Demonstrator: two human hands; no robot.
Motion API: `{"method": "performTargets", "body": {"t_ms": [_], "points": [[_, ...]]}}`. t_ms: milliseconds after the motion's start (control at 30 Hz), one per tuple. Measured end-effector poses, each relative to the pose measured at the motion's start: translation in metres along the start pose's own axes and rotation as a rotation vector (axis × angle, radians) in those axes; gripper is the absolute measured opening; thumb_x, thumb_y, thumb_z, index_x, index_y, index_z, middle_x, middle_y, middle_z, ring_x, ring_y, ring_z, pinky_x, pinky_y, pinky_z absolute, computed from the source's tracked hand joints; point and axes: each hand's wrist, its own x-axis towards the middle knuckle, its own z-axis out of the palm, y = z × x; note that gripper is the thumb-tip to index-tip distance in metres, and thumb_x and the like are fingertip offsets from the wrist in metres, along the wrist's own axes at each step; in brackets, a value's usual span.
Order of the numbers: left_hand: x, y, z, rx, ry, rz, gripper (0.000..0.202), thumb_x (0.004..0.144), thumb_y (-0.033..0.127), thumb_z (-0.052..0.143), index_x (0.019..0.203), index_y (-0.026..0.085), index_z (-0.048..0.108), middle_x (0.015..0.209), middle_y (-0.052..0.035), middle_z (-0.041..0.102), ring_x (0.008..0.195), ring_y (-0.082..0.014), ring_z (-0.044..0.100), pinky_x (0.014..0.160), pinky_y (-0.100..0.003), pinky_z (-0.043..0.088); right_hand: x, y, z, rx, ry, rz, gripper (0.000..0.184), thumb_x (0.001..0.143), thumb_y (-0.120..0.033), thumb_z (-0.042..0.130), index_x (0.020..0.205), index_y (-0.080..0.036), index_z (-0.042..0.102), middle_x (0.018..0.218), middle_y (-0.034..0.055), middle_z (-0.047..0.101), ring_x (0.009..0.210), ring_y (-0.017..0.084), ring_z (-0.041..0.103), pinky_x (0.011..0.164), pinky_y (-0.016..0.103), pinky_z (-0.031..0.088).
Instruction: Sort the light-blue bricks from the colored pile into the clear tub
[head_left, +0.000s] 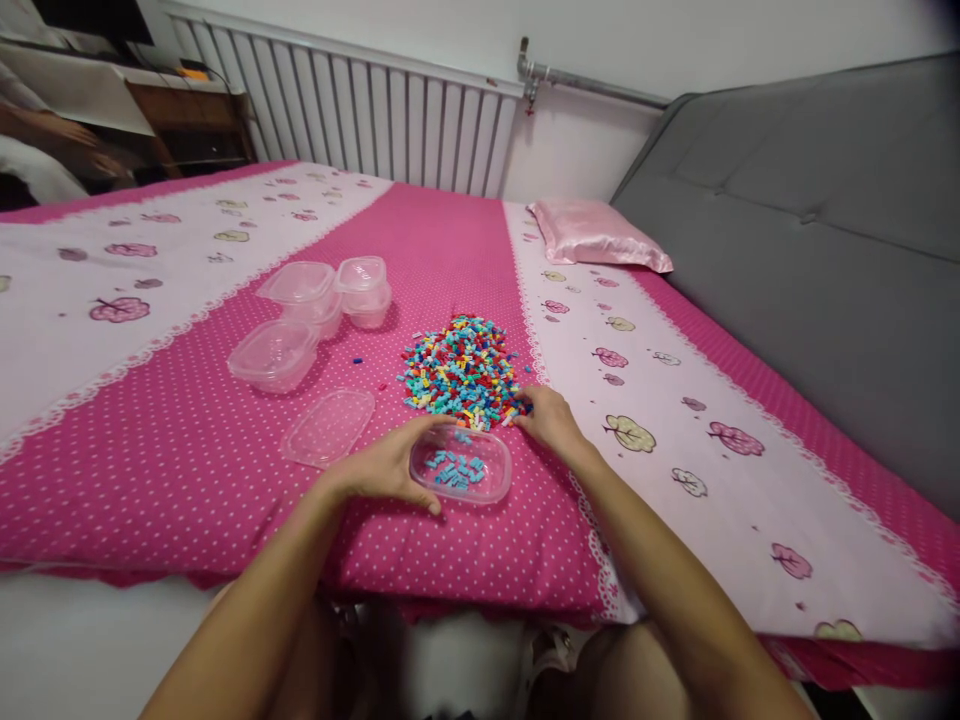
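Observation:
A clear plastic container [496, 470] with several light-blue toy bricks [457, 472] inside sits near the bed's front edge. Around its left side, my left hand [386, 465] is closed, thumb at the near wall and fingers at the far one. Just behind the container lies a heaped pile of small multicoloured toy bricks [461, 370]. My right hand [551, 420] reaches the pile's right front edge, its fingers bent together among the bricks; what they hold, if anything, is too small to make out.
Left of the pile stand several clear containers [274, 352], some stacked. A flat clear lid [330, 428] lies in front of them. One dark-blue brick [358, 361] is apart on the pink bedspread [187, 470]. Farther off are a pillow [596, 235], a grey headboard [810, 210] and another person's hand [71, 130].

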Motion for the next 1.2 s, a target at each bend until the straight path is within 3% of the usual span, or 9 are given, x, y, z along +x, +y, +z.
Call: {"method": "performTargets", "body": {"t_ms": [200, 367, 467, 633, 733, 867, 1033, 1200], "points": [[0.002, -0.002, 0.004, 0.004, 0.040, 0.010, 0.098, 0.053, 0.034, 0.087, 0.135, 0.019, 0.035, 0.139, -0.0171, 0.044, 0.128, -0.0328, 0.044, 0.107, -0.049, 0.035, 0.006, 0.006, 0.006, 0.339, 0.162, 0.027, 0.025, 0.076, -0.015, 0.065, 0.100, -0.017, 0.069, 0.098, 0.0058, 0.073, 0.082, 0.018, 0.069, 0.084, 0.032, 0.052], [0.003, -0.006, 0.006, 0.027, 0.054, 0.022, 0.102, 0.054, 0.035, 0.087, 0.138, 0.019, 0.032, 0.144, -0.0175, 0.039, 0.131, -0.0327, 0.041, 0.110, -0.049, 0.032, 0.008, 0.009, 0.003, 0.479, 0.231, -0.002, 0.025, 0.079, -0.012, 0.057, 0.101, -0.016, 0.068, 0.101, 0.0056, 0.073, 0.090, 0.016, 0.069, 0.085, 0.028, 0.052], [0.003, -0.006, 0.005, 0.034, 0.042, 0.036, 0.105, 0.053, 0.035, 0.087, 0.140, 0.020, 0.030, 0.146, -0.0174, 0.036, 0.133, -0.0324, 0.039, 0.111, -0.049, 0.030, 0.007, 0.009, -0.003, 0.428, 0.223, 0.012, 0.027, 0.081, -0.012, 0.054, 0.103, -0.018, 0.068, 0.102, 0.0043, 0.073, 0.092, 0.015, 0.068, 0.086, 0.027, 0.051], [0.000, -0.004, 0.001, 0.055, 0.017, 0.020, 0.119, 0.050, 0.038, 0.089, 0.146, 0.022, 0.021, 0.150, -0.0171, 0.031, 0.136, -0.0334, 0.034, 0.114, -0.051, 0.024, 0.003, 0.007, -0.012, 0.164, 0.096, 0.210, 0.023, 0.078, -0.015, 0.059, 0.095, -0.023, 0.071, 0.092, 0.0016, 0.074, 0.087, 0.017, 0.067, 0.077, 0.027, 0.049], [-0.002, -0.004, -0.002, 0.087, 0.032, -0.006, 0.119, 0.051, 0.041, 0.088, 0.147, 0.021, 0.020, 0.153, -0.0169, 0.025, 0.140, -0.0337, 0.027, 0.116, -0.051, 0.019, 0.001, 0.005, -0.011, 0.078, -0.016, 0.249, 0.018, 0.073, -0.027, 0.068, 0.090, -0.024, 0.072, 0.087, 0.0009, 0.073, 0.083, 0.018, 0.066, 0.068, 0.024, 0.047], [-0.003, -0.006, -0.005, 0.108, 0.024, -0.031, 0.121, 0.050, 0.041, 0.088, 0.147, 0.018, 0.020, 0.154, -0.0178, 0.024, 0.140, -0.0339, 0.027, 0.117, -0.049, 0.019, 0.000, 0.002, -0.003, -0.074, -0.035, 0.275, 0.024, 0.070, -0.036, 0.070, 0.092, -0.024, 0.072, 0.089, 0.0042, 0.072, 0.083, 0.019, 0.066, 0.066, 0.024, 0.046], [-0.002, -0.003, -0.004, 0.092, 0.002, 0.006, 0.112, 0.055, 0.037, 0.086, 0.146, 0.021, 0.023, 0.151, -0.0165, 0.031, 0.137, -0.0323, 0.033, 0.115, -0.049, 0.025, 0.000, -0.001, -0.006, -0.096, 0.000, 0.251, 0.018, 0.073, -0.031, 0.066, 0.088, -0.024, 0.073, 0.087, 0.0057, 0.072, 0.083, 0.020, 0.067, 0.067, 0.025, 0.047], [0.001, 0.003, -0.001, 0.068, 0.020, 0.013, 0.097, 0.059, 0.036, 0.084, 0.141, 0.021, 0.033, 0.142, -0.0151, 0.045, 0.128, -0.0313, 0.045, 0.109, -0.049, 0.035, -0.011, -0.018, -0.035, 0.289, 0.085, 0.008, 0.016, 0.071, -0.029, 0.070, 0.084, -0.020, 0.072, 0.075, 0.0028, 0.072, 0.069, 0.016, 0.065, 0.066, 0.026, 0.049]]}}
